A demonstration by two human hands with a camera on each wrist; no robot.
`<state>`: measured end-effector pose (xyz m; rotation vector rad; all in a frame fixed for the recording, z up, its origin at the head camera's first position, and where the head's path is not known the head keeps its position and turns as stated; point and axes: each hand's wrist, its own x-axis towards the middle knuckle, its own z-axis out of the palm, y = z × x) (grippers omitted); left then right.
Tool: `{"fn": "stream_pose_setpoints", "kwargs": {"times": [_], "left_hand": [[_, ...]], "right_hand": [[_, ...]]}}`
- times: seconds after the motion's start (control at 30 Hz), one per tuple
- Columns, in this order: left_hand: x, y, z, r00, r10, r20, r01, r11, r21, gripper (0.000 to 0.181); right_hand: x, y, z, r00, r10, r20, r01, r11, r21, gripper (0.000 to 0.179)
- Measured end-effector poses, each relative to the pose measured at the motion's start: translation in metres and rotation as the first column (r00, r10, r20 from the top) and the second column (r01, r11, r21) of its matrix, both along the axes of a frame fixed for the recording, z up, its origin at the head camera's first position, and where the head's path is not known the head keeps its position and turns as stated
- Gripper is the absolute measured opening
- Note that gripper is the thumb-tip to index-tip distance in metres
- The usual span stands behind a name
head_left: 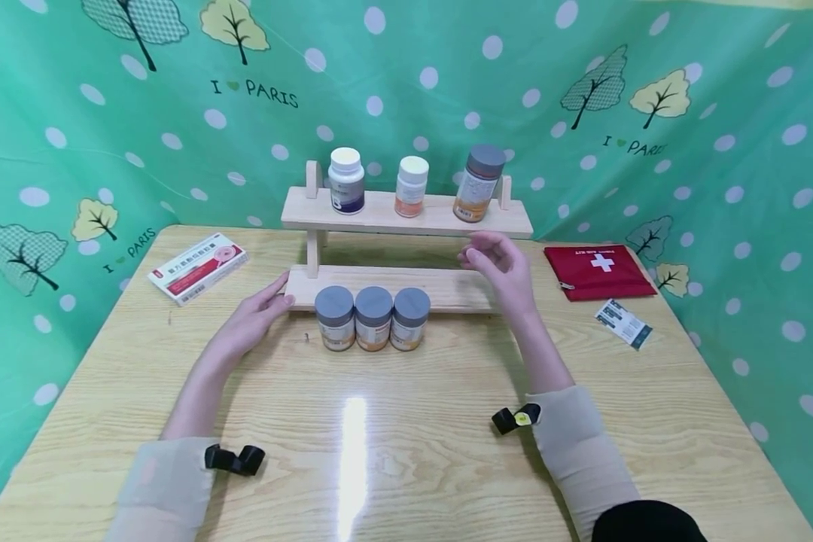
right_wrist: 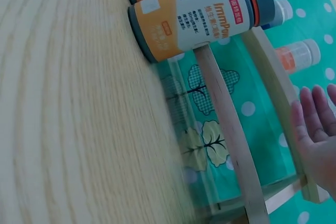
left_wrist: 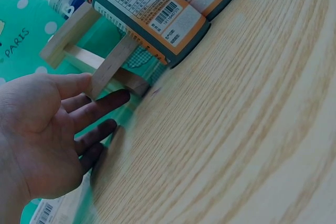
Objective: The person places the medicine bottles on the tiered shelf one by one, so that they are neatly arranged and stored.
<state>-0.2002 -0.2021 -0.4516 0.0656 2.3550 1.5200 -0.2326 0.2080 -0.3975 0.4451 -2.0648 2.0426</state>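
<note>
A two-tier wooden shelf (head_left: 406,217) stands at the back of the table. My left hand (head_left: 249,322) touches the left end of its lower board (head_left: 457,286), thumb at the board's end and fingers loosely extended in the left wrist view. Just in front of the upper board's right part, my right hand (head_left: 503,265) is raised with loosely bent fingers and holds nothing. Above it stands a grey-capped bottle (head_left: 477,184). Two white-capped bottles, one with a dark blue label (head_left: 346,181) and one with an orange label (head_left: 411,187), share that board.
Several grey-capped bottles (head_left: 373,318) stand side by side before the lower board. At the left lies a white and red medicine box (head_left: 199,268). A red first-aid pouch (head_left: 599,272) and a small white and blue packet (head_left: 623,324) lie at the right. Green patterned cloth (head_left: 393,83) hangs behind.
</note>
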Motion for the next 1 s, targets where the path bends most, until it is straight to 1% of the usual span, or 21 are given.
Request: {"fn": "stream_pose_setpoints", "kwargs": {"times": [0.1,0.17,0.2,0.3,0.33,0.4,0.47,0.6,0.73,0.83,1.0], "left_hand": [[0.0,0.0,0.001,1.0,0.0,-0.002,0.0,1.0,-0.004,0.068],[0.0,0.0,0.002,1.0,-0.003,-0.002,0.003,1.0,-0.005,0.068],[0.0,0.0,0.002,1.0,-0.005,-0.003,0.005,1.0,-0.007,0.068],[0.0,0.0,0.001,1.0,-0.007,-0.006,0.007,1.0,-0.011,0.068],[0.0,0.0,0.001,1.0,-0.007,-0.007,0.007,1.0,-0.011,0.068],[0.0,0.0,0.0,1.0,-0.006,-0.009,0.005,1.0,-0.01,0.068],[0.0,0.0,0.0,1.0,-0.005,-0.009,0.005,1.0,-0.006,0.068],[0.0,0.0,-0.001,1.0,-0.007,-0.01,0.007,1.0,0.002,0.069],[0.0,0.001,0.0,1.0,-0.007,-0.013,0.007,1.0,0.007,0.068],[0.001,0.001,0.001,1.0,-0.004,-0.011,0.004,1.0,0.006,0.068],[0.001,0.001,0.001,1.0,-0.001,-0.004,0.001,1.0,-0.002,0.068]], "right_hand": [[0.002,-0.003,0.0,0.995,0.093,0.037,-0.095,0.994,0.058,0.039],[0.003,-0.004,-0.001,0.982,0.175,0.074,-0.183,0.975,0.124,0.043],[0.004,-0.005,-0.001,0.972,0.215,0.093,-0.228,0.959,0.17,0.044],[0.007,-0.009,-0.002,0.935,0.322,0.147,-0.352,0.892,0.284,0.052],[0.007,-0.011,-0.002,0.925,0.346,0.157,-0.379,0.87,0.315,0.054],[0.008,-0.014,-0.004,0.908,0.38,0.175,-0.418,0.84,0.346,0.058],[0.01,-0.017,-0.005,0.897,0.399,0.191,-0.442,0.828,0.346,0.061],[0.011,-0.021,-0.007,0.882,0.415,0.222,-0.47,0.807,0.357,0.063],[0.012,-0.025,-0.008,0.87,0.425,0.25,-0.493,0.775,0.395,0.068],[0.012,-0.027,-0.009,0.872,0.416,0.259,-0.49,0.757,0.432,0.072],[0.014,-0.03,-0.011,0.878,0.401,0.262,-0.479,0.742,0.469,0.074]]}}
